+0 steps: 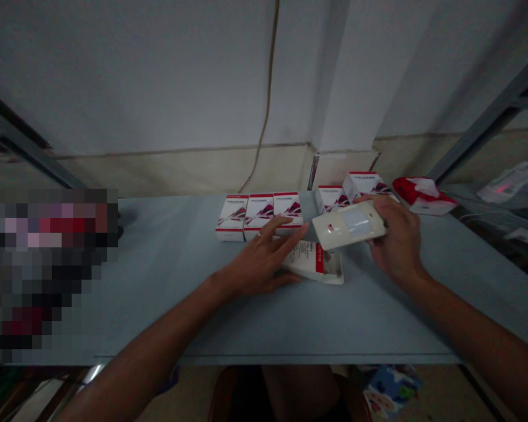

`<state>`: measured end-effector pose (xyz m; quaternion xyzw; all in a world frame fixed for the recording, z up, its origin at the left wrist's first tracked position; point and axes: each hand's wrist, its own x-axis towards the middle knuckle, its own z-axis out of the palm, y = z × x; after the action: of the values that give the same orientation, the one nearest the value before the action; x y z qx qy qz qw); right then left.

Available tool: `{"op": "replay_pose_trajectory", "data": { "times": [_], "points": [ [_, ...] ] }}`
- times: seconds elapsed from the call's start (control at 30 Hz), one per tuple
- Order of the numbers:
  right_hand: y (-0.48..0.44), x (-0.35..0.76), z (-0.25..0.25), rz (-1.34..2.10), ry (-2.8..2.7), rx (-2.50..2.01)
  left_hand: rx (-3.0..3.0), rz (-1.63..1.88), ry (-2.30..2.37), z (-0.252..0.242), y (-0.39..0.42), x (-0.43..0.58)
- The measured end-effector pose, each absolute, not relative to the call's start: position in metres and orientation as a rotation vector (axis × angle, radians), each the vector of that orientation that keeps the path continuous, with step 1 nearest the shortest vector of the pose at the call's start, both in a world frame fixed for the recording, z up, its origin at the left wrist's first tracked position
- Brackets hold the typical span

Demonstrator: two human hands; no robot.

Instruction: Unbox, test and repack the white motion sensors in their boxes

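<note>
My right hand [398,237] grips a cream plastic device [348,224] with a pale window and a small red mark, held just above the table. My left hand [264,258] lies with fingers stretched out on an open white-and-red box [317,262] that rests flat on the grey table [202,316]. The device hovers over the far end of that box. Behind my left hand stands a row of three closed white-and-red boxes [259,215].
Two more boxes [349,190] stand at the back behind my right hand, with an opened red-and-white box [425,196] further right. A cable [266,105] hangs down the wall. Metal frame bars rise at both sides. A blurred patch covers the left.
</note>
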<state>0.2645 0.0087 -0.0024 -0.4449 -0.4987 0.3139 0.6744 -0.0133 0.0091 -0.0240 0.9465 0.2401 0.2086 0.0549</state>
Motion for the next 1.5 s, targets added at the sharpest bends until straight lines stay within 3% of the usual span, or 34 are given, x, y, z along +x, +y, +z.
{"op": "replay_pose_trajectory", "data": {
  "times": [0.33,0.9,1.27,1.5],
  "points": [
    [0.020,0.288,-0.008,0.797,-1.166,-1.055,2.829,1.064,0.915,-0.014,0.011,-0.018],
    [0.012,0.264,-0.011,0.895,-1.186,-0.988,2.805,1.285,0.914,-0.011,0.007,-0.014],
    [0.005,0.261,-0.023,0.563,-1.330,-0.762,2.666,1.533,0.843,-0.010,0.004,-0.012],
    [-0.007,0.257,-0.013,0.353,-1.682,-0.724,2.668,1.426,0.827,-0.017,0.002,-0.008]
  ]
}}
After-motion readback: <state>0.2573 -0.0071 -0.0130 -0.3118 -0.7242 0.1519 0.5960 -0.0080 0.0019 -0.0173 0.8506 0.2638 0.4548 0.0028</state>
